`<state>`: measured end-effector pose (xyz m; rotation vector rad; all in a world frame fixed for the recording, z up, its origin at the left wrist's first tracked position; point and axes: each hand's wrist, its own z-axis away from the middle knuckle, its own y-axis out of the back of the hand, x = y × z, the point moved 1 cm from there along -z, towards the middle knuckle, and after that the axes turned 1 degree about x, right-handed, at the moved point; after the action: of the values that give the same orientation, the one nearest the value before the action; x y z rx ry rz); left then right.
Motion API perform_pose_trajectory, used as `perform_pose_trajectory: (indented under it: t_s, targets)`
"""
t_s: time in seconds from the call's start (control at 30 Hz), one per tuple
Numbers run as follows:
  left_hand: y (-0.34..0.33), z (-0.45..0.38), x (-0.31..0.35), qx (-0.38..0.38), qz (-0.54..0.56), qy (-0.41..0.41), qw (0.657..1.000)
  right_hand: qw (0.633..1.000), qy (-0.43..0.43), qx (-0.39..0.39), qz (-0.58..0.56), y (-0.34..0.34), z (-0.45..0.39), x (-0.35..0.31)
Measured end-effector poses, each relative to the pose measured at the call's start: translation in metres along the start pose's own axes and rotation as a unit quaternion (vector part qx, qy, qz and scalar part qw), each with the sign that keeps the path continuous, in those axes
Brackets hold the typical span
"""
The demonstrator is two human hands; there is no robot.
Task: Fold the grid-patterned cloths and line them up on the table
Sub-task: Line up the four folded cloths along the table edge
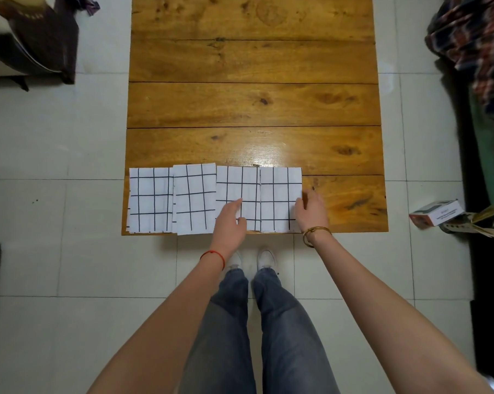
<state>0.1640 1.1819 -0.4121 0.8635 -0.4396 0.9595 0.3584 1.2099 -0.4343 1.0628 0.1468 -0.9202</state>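
Left hand (pixel 231 223) lies flat, fingers straight and together, on the third folded cloth (pixel 238 197). Right hand (pixel 310 212), fingers relaxed, touches the fourth cloth's (pixel 280 199) right edge. Four grid-patterned cloths line the wooden table's (pixel 253 103) near edge, long axes pointing away from it.

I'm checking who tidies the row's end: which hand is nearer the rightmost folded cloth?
Right. The right hand touches the right edge of the rightmost folded cloth. The left hand rests on the neighbouring cloth, just beside it.
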Motion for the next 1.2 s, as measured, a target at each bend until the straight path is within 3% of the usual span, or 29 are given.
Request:
perform_pose_trajectory:
  t_s: [0.2, 0.43, 0.63, 0.9, 1.1, 1.2]
  targets:
    - [0.034, -0.001, -0.023, 0.085, -0.231, -0.058, 0.968, 0.980, 0.117, -0.008, 0.161, 0.002, 0.002, -0.007]
    - [0.031, -0.004, -0.050, 0.035, -0.423, -0.074, 0.903, 0.938, 0.229, -0.055, 0.253, -0.010, -0.022, -0.036]
    - [0.022, -0.010, -0.054, 0.027, -0.459, -0.094, 0.883, 0.916, 0.311, -0.085, 0.239, -0.037, -0.038, -0.074]
    - [0.019, -0.019, -0.062, 0.052, -0.452, -0.091, 0.886, 0.899, 0.326, -0.113, 0.269, -0.059, -0.042, -0.079]
    - [0.021, -0.019, -0.056, 0.058, -0.451, -0.103, 0.884, 0.933, 0.297, -0.053, 0.196, -0.040, -0.048, -0.072]
    - [0.014, -0.011, -0.045, 0.063, -0.435, -0.149, 0.886, 0.946, 0.255, -0.007, 0.201, -0.023, -0.052, -0.061]
